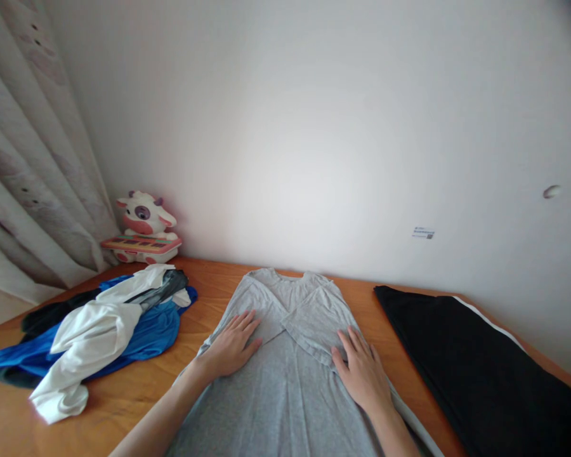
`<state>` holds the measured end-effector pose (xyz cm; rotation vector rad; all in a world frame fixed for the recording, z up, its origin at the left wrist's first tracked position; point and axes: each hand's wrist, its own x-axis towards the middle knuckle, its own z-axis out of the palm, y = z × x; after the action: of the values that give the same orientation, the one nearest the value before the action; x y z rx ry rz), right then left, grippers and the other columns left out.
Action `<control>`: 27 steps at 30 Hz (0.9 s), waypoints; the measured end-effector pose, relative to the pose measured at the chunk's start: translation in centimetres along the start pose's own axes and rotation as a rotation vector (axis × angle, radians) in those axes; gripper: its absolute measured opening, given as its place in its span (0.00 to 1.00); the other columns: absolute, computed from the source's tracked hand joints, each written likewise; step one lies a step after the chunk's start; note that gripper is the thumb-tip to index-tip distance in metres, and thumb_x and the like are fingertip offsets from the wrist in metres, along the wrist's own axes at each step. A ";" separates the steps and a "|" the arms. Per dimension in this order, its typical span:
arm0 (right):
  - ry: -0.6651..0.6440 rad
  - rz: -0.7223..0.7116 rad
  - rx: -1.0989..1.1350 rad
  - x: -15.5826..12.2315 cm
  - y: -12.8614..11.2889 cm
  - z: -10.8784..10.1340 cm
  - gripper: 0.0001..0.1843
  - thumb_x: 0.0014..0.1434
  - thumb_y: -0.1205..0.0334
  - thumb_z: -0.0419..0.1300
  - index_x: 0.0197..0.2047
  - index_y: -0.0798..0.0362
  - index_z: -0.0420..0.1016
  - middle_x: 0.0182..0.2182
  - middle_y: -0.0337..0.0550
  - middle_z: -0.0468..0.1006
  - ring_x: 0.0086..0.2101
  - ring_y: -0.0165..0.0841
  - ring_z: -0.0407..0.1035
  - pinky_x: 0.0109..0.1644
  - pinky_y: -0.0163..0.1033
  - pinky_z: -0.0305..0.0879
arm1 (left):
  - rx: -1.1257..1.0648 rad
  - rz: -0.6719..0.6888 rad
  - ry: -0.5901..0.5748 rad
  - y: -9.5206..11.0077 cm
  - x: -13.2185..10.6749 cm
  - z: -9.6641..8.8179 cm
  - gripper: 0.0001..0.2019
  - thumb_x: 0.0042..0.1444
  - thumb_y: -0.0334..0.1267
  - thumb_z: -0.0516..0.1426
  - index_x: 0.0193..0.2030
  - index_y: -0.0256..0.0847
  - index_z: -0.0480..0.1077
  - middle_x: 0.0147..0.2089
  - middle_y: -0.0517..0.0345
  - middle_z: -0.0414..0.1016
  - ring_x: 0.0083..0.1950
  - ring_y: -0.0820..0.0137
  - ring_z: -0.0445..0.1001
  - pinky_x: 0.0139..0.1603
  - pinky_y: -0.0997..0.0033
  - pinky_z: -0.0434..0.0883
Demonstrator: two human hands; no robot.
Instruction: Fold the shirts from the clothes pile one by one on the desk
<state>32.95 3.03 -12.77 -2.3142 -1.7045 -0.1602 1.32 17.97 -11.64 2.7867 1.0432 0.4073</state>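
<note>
A grey shirt lies spread flat in front of me, its neckline toward the wall. Both sleeves are folded inward and cross over the upper chest. My left hand rests on the shirt's left side, palm down with the fingers stretched out. On the right side, my right hand lies on the folded sleeve near its edge, fingers extended and slightly spread. Neither hand grips the cloth. The shirt's lower end runs out of view at the bottom.
Left of the shirt is a loose heap of white, blue and dark clothes on the wooden surface. A cow-shaped toy keyboard stands behind it by the curtain. At right lies a folded black garment with a white stripe. A wall bounds the back.
</note>
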 end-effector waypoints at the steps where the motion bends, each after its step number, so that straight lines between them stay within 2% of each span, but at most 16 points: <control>1: 0.003 -0.004 0.005 0.0 0.1 0.1 0.30 0.68 0.49 0.47 0.67 0.54 0.68 0.69 0.55 0.62 0.68 0.47 0.56 0.68 0.59 0.55 | 0.017 -0.010 0.016 -0.4 -0.6 0.1 0.29 0.70 0.55 0.46 0.71 0.42 0.61 0.75 0.44 0.56 0.76 0.54 0.54 0.74 0.47 0.55; 4: 0.009 -0.009 0.004 0.1 0.2 0.3 0.30 0.68 0.50 0.47 0.67 0.53 0.68 0.69 0.54 0.62 0.68 0.46 0.56 0.68 0.60 0.54 | 0.055 -0.018 0.067 -1.0 -1.2 0.8 0.30 0.69 0.57 0.47 0.72 0.45 0.61 0.75 0.46 0.56 0.75 0.53 0.55 0.74 0.46 0.56; 9: -0.004 -0.022 -0.022 0.1 0.4 0.7 0.30 0.68 0.49 0.46 0.67 0.52 0.68 0.69 0.52 0.62 0.68 0.46 0.57 0.67 0.58 0.55 | 0.052 -0.003 0.078 -1.0 -0.9 1.6 0.30 0.69 0.57 0.47 0.72 0.46 0.61 0.75 0.46 0.57 0.75 0.50 0.56 0.73 0.45 0.56; 17: -0.031 0.027 -0.031 0.9 0.6 0.5 0.30 0.69 0.48 0.47 0.69 0.51 0.65 0.70 0.55 0.59 0.69 0.47 0.54 0.68 0.63 0.53 | 0.059 -0.015 0.037 -0.8 0.3 1.2 0.31 0.69 0.58 0.46 0.72 0.45 0.61 0.75 0.44 0.56 0.75 0.51 0.55 0.73 0.44 0.55; 21: -0.044 0.024 -0.024 1.5 1.0 0.1 0.30 0.69 0.48 0.48 0.69 0.50 0.65 0.71 0.53 0.59 0.69 0.46 0.54 0.68 0.61 0.53 | 0.043 -0.033 0.030 -0.1 1.2 0.7 0.31 0.69 0.58 0.47 0.71 0.44 0.63 0.75 0.44 0.56 0.75 0.51 0.55 0.73 0.45 0.56; 27: 0.027 -0.009 0.018 1.7 2.1 1.4 0.29 0.69 0.48 0.48 0.66 0.51 0.69 0.69 0.54 0.63 0.67 0.47 0.57 0.68 0.62 0.55 | -0.010 -0.045 0.082 0.2 1.1 0.2 0.28 0.68 0.56 0.50 0.67 0.45 0.68 0.72 0.45 0.63 0.73 0.53 0.61 0.72 0.47 0.58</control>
<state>35.40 4.41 -14.05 -2.2813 -1.6972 -0.1765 2.34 18.51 -11.58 2.7535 1.1159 0.5236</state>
